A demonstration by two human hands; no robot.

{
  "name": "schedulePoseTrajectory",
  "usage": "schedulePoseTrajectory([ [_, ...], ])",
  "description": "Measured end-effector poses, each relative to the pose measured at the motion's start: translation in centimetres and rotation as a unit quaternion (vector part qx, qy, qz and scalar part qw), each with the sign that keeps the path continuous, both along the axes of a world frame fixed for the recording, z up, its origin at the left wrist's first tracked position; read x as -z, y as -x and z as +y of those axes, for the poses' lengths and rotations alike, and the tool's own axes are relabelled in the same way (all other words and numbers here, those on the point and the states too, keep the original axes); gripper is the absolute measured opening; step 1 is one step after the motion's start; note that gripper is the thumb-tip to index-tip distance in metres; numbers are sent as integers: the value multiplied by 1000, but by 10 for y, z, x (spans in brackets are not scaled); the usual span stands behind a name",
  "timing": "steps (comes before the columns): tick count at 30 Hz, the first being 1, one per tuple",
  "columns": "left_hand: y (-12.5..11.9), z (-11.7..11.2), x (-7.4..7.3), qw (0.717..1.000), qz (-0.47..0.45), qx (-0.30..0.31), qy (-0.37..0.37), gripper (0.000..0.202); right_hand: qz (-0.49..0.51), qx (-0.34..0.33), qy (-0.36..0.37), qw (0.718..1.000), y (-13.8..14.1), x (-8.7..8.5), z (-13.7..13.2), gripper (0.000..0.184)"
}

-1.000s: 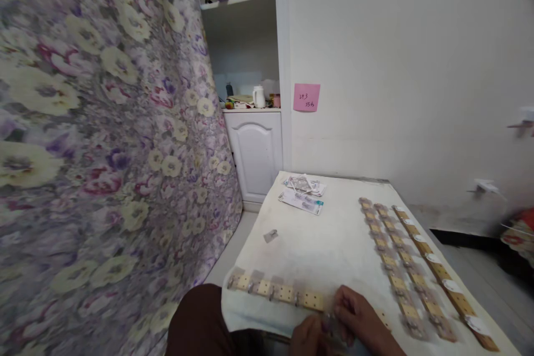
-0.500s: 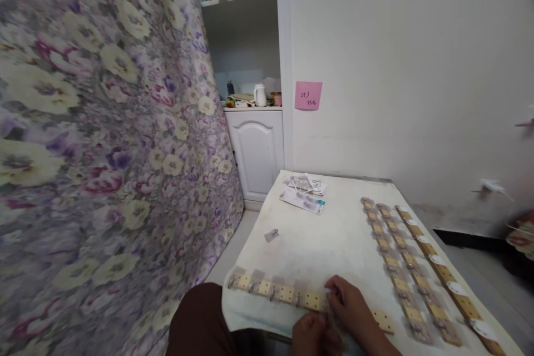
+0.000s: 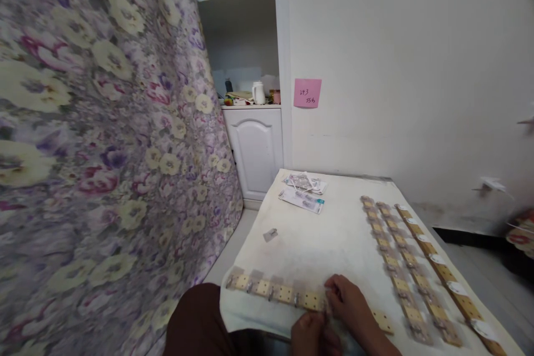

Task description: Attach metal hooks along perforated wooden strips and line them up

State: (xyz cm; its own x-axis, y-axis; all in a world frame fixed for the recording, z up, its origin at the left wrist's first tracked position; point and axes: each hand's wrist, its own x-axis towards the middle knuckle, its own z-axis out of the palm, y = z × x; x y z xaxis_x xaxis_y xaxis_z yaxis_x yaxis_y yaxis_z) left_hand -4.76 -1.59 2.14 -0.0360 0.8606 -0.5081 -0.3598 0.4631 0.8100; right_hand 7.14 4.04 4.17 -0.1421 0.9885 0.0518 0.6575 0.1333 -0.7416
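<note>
A long tan strip with holes and small clear packets clipped to it [image 3: 278, 292] lies along the near edge of the white-covered table [image 3: 329, 239]. My right hand [image 3: 352, 306] rests on the strip near its middle, fingers curled in a pinch on one small clear packet. My left hand [image 3: 308, 334] sits just below it at the table's edge, fingers bent toward the same spot; what it holds, if anything, is hidden.
Three more packet strips [image 3: 411, 267] lie in a row on the table's right side. Flat packets [image 3: 303, 192] lie at the far end, a small loose piece [image 3: 270, 233] mid-left. A floral mattress [image 3: 95, 139] leans at left; a white cabinet [image 3: 254, 147] stands behind.
My right hand moved up from the table's edge onto the strip. The left hand stayed close under it. The view shifted a little.
</note>
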Motion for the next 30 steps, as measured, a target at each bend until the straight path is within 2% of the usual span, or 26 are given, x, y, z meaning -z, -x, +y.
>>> schedulePoseTrajectory([
  [12, -1, 5, 9, 1000, -7, -15, 13, 31, 17, 14, 33, 999, -2, -2, 1, 14],
  [21, 2, 4, 13, 1000, -8, -6, -6, 32, 3, 16, 42, 999, 0, 1, 4, 14],
  [30, 3, 6, 16, 1000, 5, 11, -9, 32, 6, 28, 52, 998, 2, -4, 2, 15],
])
